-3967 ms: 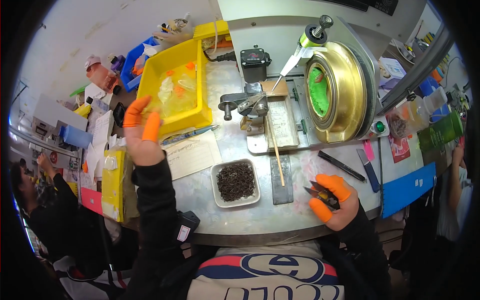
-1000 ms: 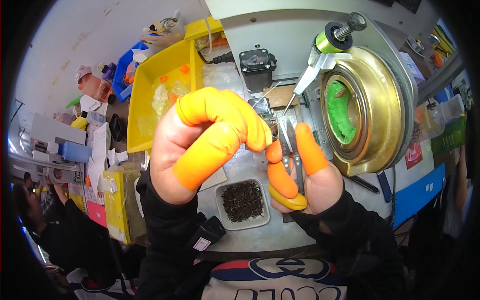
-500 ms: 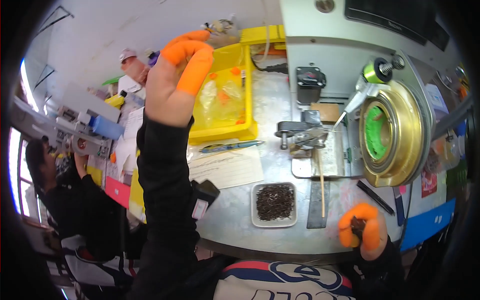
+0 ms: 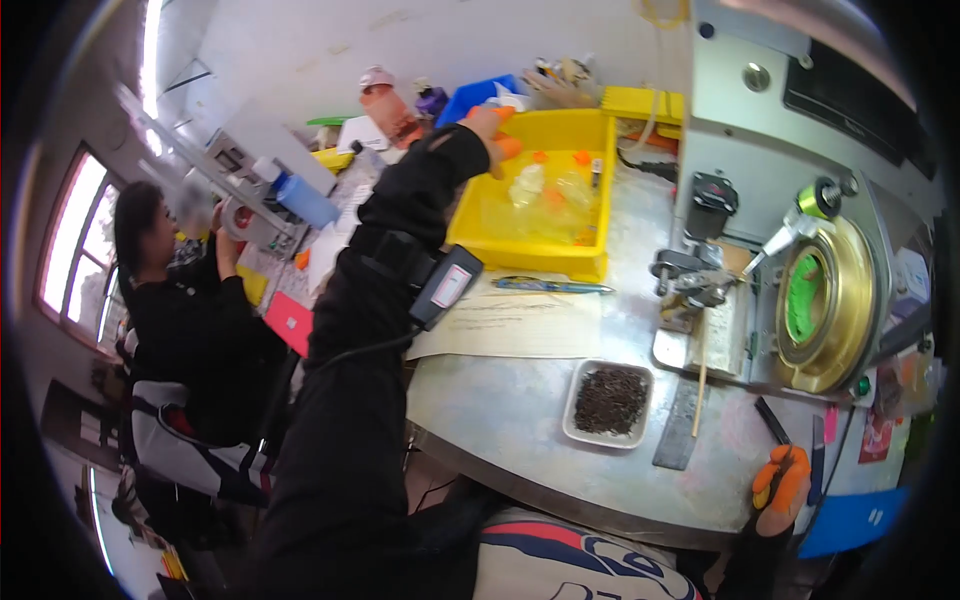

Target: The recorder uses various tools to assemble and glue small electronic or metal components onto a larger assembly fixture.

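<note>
My left hand [image 4: 490,128], with orange finger covers, reaches far forward over the far left corner of a yellow bin [image 4: 530,262]. Its covered fingers are spread apart, and no object shows between them. Just beyond it is a blue bin [image 4: 476,98] with white material at its edge. Clear plastic bags [image 4: 568,195] and loose orange finger covers lie in the yellow bin. At the near right, my right hand [image 4: 785,485] is closed, its orange-covered fingers curled round something small and dark. A white tray [image 4: 571,425] of thin dark pieces [image 4: 610,399] stands between me and the machine.
A machine with a gold-coloured ring [image 4: 845,305] and a small clamp [image 4: 695,280] stands at right. A written sheet [image 4: 520,328], a pen [image 4: 552,286], a wooden stick [image 4: 701,385] and a black marker [image 4: 771,420] lie on the metal table. Another person [image 4: 190,320] sits at left.
My left hand has moved forward and down to the yellow bin's far left corner, and its fingers have spread. The view has shifted left. My right hand stays closed near the table's front edge.
</note>
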`<state>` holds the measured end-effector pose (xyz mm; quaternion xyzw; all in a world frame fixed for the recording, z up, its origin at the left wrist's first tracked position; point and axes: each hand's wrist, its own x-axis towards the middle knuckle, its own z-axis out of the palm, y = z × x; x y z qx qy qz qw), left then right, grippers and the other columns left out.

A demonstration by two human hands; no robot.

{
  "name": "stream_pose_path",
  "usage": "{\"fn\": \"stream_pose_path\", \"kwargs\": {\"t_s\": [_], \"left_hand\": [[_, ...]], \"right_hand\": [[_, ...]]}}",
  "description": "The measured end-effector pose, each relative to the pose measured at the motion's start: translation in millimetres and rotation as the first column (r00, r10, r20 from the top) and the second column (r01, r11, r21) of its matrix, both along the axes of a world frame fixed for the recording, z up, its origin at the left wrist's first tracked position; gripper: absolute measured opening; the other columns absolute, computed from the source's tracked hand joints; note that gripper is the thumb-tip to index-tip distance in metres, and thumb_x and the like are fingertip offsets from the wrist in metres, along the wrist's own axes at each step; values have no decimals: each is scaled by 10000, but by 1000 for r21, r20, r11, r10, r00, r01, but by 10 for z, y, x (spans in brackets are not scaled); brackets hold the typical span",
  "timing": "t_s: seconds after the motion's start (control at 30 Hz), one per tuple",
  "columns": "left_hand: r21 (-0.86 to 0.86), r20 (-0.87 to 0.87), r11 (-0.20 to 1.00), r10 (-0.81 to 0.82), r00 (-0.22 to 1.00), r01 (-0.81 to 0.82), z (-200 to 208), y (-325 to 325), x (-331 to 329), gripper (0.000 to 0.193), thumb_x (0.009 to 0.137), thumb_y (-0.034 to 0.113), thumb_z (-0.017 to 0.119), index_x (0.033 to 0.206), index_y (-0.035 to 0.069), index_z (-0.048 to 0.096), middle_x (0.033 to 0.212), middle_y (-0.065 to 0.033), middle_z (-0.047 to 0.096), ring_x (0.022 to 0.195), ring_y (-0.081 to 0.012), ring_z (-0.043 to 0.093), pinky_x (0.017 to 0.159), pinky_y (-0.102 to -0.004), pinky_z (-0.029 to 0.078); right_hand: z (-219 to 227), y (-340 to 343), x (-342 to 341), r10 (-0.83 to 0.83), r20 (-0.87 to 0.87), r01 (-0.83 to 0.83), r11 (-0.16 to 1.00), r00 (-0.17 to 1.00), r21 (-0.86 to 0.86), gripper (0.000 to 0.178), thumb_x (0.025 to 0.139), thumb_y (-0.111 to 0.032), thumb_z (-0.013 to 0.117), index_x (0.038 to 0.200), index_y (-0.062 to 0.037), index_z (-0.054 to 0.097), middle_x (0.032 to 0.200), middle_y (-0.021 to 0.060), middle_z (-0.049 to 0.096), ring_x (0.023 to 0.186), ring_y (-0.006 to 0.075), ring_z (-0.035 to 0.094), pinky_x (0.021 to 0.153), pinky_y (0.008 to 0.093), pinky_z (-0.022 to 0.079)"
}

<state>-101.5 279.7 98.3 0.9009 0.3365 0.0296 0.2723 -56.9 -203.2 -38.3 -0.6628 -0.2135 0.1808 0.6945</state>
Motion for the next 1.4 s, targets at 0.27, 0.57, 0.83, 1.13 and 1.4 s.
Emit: {"fn": "stream_pose_path", "kwargs": {"t_s": [0.27, 0.57, 0.83, 1.13, 1.4], "left_hand": [[730, 301, 665, -107, 947, -157, 461, -411, -1065, 202, 705, 164, 574, 878, 61, 581, 720, -103, 571, 610, -205, 553, 571, -290, 427], [507, -160, 849, 264, 951, -150, -153, -461, -2232, 160, 693, 73, 511, 842, 58, 566, 756, -120, 554, 709, -246, 553, 626, -298, 434], [470, -238, 883, 124, 963, 2, -69, -617, -2378, 262, 671, -47, 433, 868, 66, 565, 846, -123, 525, 794, -278, 519, 681, -327, 415], [706, 204, 654, 179, 962, -271, -15, -747, -2462, 283, 676, -84, 422, 891, 52, 547, 985, -125, 514, 845, -283, 523, 725, -315, 424], [541, 510, 789, -31, 860, -292, -34, -683, -2394, 269, 746, -26, 460, 992, 72, 505, 1011, -58, 502, 750, -136, 527, 560, -230, 431]], "right_hand": [[19, -214, 52, 93, -43, -92, 995, 995, 41, 303, 872, -280, 358, 897, 11, 439, 593, 50, 465, 530, 94, 425, 505, 170, 306], [96, -33, 39, 69, 44, -68, 998, 997, -4, 384, 856, -298, 404, 973, 65, 443, 593, 69, 484, 431, 66, 347, 413, 177, 262], [97, -11, -34, 88, 539, 146, 915, 838, -377, 265, 764, -116, 569, 986, 12, 501, 669, 45, 494, 526, 92, 423, 479, 207, 360], [367, -29, -50, 345, 771, 245, 810, 535, -533, 253, 710, -91, 614, 906, 46, 530, 876, 204, 516, 773, 335, 496, 705, 374, 409], [375, -90, -116, 210, 827, 253, 887, 521, -385, 227, 702, -55, 612, 891, 55, 551, 897, 219, 525, 804, 341, 510, 723, 380, 413]]}}
